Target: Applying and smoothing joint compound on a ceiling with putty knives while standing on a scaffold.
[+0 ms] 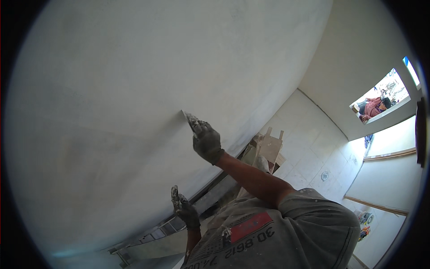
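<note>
A thin-bladed scraper [187, 119] lay in the grasp of the gloved right hand [207, 141], its blade reaching up and to the left beyond the fingers. Its far edge stood at the pale wall [134, 67], on which a soft shadow spread leftward; whether the edge touched could not be made out. White paste smeared the knuckles around the tool.

Below the scraper, well apart from it, the gloved left hand [187, 214] was raised near the lower part of the wall. A white-smeared, upright shape stood at its fingers; whether this was a held piece or part of the glove could not be told.

Farther out, to the right of both hands, a wooden piece [270, 145] rested by the tiled floor [309, 154], which had a round drain [324, 176]. Beyond, another person [375, 107] in a reddish top showed through a wall opening.
</note>
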Action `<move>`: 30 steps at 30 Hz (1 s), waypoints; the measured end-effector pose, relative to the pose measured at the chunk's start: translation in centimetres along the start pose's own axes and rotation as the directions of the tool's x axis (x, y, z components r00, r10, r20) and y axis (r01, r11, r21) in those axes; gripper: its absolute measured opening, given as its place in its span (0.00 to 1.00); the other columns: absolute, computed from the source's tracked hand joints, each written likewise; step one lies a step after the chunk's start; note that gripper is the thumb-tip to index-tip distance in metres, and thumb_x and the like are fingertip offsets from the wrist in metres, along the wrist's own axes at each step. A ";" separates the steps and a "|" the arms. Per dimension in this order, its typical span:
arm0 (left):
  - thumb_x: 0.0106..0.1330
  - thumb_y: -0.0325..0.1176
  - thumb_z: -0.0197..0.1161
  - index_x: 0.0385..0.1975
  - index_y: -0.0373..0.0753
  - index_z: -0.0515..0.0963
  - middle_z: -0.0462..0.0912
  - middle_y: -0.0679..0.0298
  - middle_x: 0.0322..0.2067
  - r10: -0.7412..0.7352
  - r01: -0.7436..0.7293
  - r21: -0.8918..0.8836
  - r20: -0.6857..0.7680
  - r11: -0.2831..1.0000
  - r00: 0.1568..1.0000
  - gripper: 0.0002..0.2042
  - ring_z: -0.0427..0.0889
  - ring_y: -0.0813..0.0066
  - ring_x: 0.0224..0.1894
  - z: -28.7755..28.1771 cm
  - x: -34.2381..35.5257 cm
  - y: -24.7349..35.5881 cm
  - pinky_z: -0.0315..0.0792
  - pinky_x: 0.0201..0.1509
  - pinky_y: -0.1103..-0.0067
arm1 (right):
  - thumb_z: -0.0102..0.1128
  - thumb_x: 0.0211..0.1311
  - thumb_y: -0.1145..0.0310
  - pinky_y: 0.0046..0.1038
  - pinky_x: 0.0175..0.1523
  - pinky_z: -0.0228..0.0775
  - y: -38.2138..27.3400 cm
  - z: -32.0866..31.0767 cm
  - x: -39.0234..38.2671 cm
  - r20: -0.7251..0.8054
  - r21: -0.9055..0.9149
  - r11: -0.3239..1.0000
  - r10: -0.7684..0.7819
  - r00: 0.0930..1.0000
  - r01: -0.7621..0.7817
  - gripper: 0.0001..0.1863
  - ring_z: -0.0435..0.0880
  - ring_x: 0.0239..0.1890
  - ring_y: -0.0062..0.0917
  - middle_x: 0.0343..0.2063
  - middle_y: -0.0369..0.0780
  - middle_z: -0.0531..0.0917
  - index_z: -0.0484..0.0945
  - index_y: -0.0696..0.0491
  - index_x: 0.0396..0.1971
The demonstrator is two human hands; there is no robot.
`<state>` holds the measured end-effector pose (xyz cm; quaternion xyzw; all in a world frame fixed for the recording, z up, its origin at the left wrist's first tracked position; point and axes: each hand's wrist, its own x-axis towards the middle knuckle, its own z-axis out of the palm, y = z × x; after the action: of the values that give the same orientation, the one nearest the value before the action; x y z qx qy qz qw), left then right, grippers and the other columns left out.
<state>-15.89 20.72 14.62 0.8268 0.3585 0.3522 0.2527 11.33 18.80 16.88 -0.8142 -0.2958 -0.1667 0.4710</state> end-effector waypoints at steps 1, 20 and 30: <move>0.76 0.35 0.45 0.56 0.26 0.73 0.76 0.45 0.58 -0.117 0.117 0.006 0.011 0.993 0.993 0.20 0.74 0.52 0.63 -0.7 -1.7 -1.4 0.64 0.67 0.65 | 0.56 0.57 0.75 0.37 0.47 0.78 1.1 -1.3 0.0 0.018 0.087 0.996 0.024 1.000 -0.026 0.30 0.82 0.48 0.38 0.50 0.45 0.81 0.70 0.52 0.63; 0.72 0.32 0.52 0.57 0.25 0.72 0.80 0.58 0.48 -0.288 0.265 -0.497 0.031 0.826 0.957 0.19 0.76 0.71 0.46 2.6 -3.9 -4.6 0.68 0.52 0.77 | 0.58 0.55 0.75 0.38 0.51 0.76 -0.7 -5.2 7.0 -0.243 -0.024 0.999 0.031 0.970 -0.038 0.33 0.77 0.52 0.45 0.53 0.49 0.77 0.65 0.58 0.64; 0.73 0.34 0.51 0.55 0.24 0.72 0.79 0.56 0.49 -0.433 0.437 -0.533 0.142 0.724 0.890 0.19 0.77 0.70 0.48 2.1 -5.8 -1.8 0.72 0.52 0.72 | 0.53 0.61 0.71 0.40 0.55 0.74 1.8 -4.9 3.4 -0.019 0.017 0.997 0.076 0.997 -0.075 0.31 0.76 0.53 0.45 0.59 0.51 0.74 0.63 0.59 0.66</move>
<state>-17.91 17.00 9.71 0.6124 0.4241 0.3677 0.5567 15.13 14.97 20.07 -0.8193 -0.2614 -0.1545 0.4863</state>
